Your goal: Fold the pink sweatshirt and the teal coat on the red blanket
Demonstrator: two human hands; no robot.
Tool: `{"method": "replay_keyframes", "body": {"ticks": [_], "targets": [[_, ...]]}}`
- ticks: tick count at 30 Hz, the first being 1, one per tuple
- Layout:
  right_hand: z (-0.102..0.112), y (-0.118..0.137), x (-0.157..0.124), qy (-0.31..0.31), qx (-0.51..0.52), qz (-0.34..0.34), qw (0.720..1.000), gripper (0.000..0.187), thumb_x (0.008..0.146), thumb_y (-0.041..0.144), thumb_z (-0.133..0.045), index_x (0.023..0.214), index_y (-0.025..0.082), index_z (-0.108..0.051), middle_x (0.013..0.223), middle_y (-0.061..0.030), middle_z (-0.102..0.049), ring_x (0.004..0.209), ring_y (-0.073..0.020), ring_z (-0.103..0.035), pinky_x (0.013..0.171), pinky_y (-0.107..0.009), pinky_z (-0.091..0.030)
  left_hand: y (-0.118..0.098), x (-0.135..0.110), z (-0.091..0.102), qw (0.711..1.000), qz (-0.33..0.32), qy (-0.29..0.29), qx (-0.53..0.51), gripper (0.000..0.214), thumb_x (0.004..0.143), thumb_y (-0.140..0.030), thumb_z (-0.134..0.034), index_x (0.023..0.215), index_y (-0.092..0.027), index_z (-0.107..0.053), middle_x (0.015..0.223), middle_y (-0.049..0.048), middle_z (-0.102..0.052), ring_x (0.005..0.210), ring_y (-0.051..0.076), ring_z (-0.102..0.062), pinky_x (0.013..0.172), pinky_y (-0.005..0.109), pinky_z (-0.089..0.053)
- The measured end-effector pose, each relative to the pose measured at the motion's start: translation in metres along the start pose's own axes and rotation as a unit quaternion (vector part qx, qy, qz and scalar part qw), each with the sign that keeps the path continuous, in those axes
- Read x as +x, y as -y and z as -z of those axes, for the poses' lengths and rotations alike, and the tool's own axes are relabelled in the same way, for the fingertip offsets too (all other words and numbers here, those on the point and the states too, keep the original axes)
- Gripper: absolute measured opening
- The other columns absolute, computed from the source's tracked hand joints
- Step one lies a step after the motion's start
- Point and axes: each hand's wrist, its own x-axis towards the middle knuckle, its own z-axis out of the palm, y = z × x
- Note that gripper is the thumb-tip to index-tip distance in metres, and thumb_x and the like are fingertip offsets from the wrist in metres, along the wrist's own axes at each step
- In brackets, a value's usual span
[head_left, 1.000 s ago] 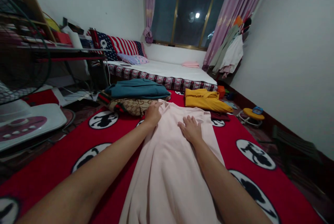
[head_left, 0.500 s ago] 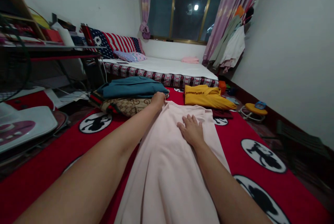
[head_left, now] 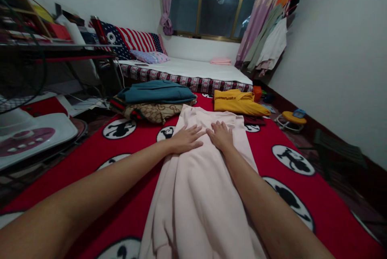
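A pale pink long garment [head_left: 205, 182] lies stretched out toward me on a red blanket [head_left: 121, 186] with round black-and-white figures. My left hand [head_left: 187, 139] rests flat on its upper left part, fingers spread. Close beside it, my right hand [head_left: 221, 135] lies open on the upper middle of the cloth. Small creases show near the neckline, and long folds run down the left side, where a sleeve seems tucked along the edge. The lower end runs out of view at the bottom.
Beyond the garment are a folded teal garment [head_left: 159, 92] on a brown patterned one [head_left: 151, 112], and a folded yellow garment [head_left: 238, 102]. A fan base [head_left: 36, 138] stands at left, a yellow stool [head_left: 292, 118] at right, a bed [head_left: 187, 69] behind.
My left hand has let go of the garment's far left corner and come back to lie flat on the cloth. My right hand stays on the garment. The view has shifted slightly.
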Motion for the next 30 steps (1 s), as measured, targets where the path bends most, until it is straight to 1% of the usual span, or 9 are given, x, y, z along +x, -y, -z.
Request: {"method": "replay_keyframes", "body": {"ticks": [3, 9, 12, 16, 19, 22, 24, 27, 30], "targets": [[0.003, 0.002, -0.001, 0.011, -0.014, -0.002, 1.000, 0.058, 0.098, 0.050, -0.029, 0.146, 0.018, -0.039, 0.158, -0.0123, -0.027, 0.146, -0.0319, -0.016, 0.112, -0.057, -0.018, -0.012, -0.022, -0.017, 0.999, 0.030, 0.033, 0.023, 0.054, 0.099, -0.049, -0.028, 0.151, -0.031, -0.028, 0.160, 0.0074, -0.018, 0.148, 0.025, -0.013, 0.116, 0.053, -0.010], [0.016, -0.002, -0.034, 0.078, 0.004, 0.089, 0.993, 0.052, 0.101, 0.047, -0.025, 0.151, 0.035, -0.025, 0.162, -0.0032, -0.011, 0.148, -0.0288, -0.010, 0.114, -0.057, -0.015, -0.017, -0.053, -0.006, 0.995, 0.036, 0.090, 0.012, 0.065, 0.098, -0.050, -0.033, 0.154, -0.021, -0.018, 0.161, 0.0122, -0.009, 0.149, 0.026, -0.005, 0.118, 0.048, -0.008], [0.027, -0.015, -0.076, 0.105, 0.044, 0.170, 0.979, 0.047, 0.101, 0.042, -0.028, 0.148, 0.039, -0.031, 0.162, 0.0009, -0.010, 0.149, -0.0268, -0.008, 0.115, -0.057, -0.013, -0.021, -0.087, 0.003, 0.993, 0.022, 0.107, -0.038, 0.067, 0.097, -0.047, -0.038, 0.155, -0.021, -0.015, 0.161, 0.0116, -0.007, 0.149, 0.025, -0.004, 0.118, 0.047, -0.008], [0.063, -0.041, -0.145, 0.182, 0.148, 0.259, 0.937, 0.045, 0.098, 0.039, -0.043, 0.142, 0.033, -0.045, 0.160, -0.0036, -0.020, 0.148, -0.0229, -0.013, 0.117, -0.048, -0.014, -0.029, -0.134, 0.027, 0.982, -0.022, 0.145, -0.120, 0.065, 0.093, -0.044, -0.051, 0.151, -0.029, -0.028, 0.162, 0.0089, -0.009, 0.149, 0.025, -0.007, 0.118, 0.042, -0.014], [0.102, -0.063, -0.193, 0.256, 0.267, 0.249, 0.895, 0.054, 0.085, 0.046, -0.064, 0.136, 0.031, -0.054, 0.154, -0.0080, -0.036, 0.143, -0.0268, -0.030, 0.112, -0.045, -0.030, -0.042, -0.159, 0.050, 0.972, -0.037, 0.181, -0.146, 0.073, 0.080, -0.041, -0.071, 0.145, -0.038, -0.039, 0.162, 0.0061, -0.008, 0.148, 0.031, -0.010, 0.116, 0.045, -0.019], [0.126, -0.077, -0.232, 0.288, 0.262, 0.230, 0.892, 0.083, 0.066, 0.047, -0.081, 0.141, 0.034, -0.047, 0.155, -0.0097, -0.034, 0.142, -0.0315, -0.030, 0.112, -0.048, -0.031, -0.062, -0.174, 0.065, 0.969, -0.065, 0.204, -0.123, 0.088, 0.066, -0.028, -0.084, 0.142, -0.043, -0.042, 0.162, 0.0040, -0.006, 0.147, 0.035, -0.008, 0.116, 0.052, -0.019], [0.127, -0.079, -0.248, 0.296, 0.207, 0.236, 0.902, 0.100, 0.061, 0.042, -0.086, 0.148, 0.034, -0.035, 0.160, -0.0098, -0.021, 0.145, -0.0330, -0.022, 0.113, -0.049, -0.028, -0.077, -0.179, 0.067, 0.968, -0.101, 0.209, -0.100, 0.093, 0.063, -0.016, -0.084, 0.142, -0.042, -0.043, 0.162, 0.0048, -0.008, 0.147, 0.036, -0.008, 0.115, 0.053, -0.020], [0.112, -0.073, -0.259, 0.272, 0.121, 0.272, 0.915, 0.104, 0.067, 0.027, -0.081, 0.152, 0.035, -0.023, 0.163, -0.0071, -0.006, 0.147, -0.0316, -0.017, 0.113, -0.046, -0.029, -0.093, -0.179, 0.059, 0.964, -0.160, 0.199, -0.072, 0.081, 0.068, -0.006, -0.076, 0.139, -0.037, -0.049, 0.161, 0.0067, -0.017, 0.147, 0.034, -0.011, 0.116, 0.051, -0.023], [0.092, -0.063, -0.255, 0.223, 0.074, 0.319, 0.918, 0.086, 0.069, 0.020, -0.077, 0.145, 0.033, -0.039, 0.161, -0.0065, -0.019, 0.140, -0.0317, -0.030, 0.108, -0.047, -0.036, -0.098, -0.177, 0.043, 0.963, -0.204, 0.164, -0.057, 0.059, 0.080, -0.008, -0.064, 0.133, -0.033, -0.056, 0.156, 0.0058, -0.032, 0.146, 0.031, -0.020, 0.116, 0.046, -0.027]]}}
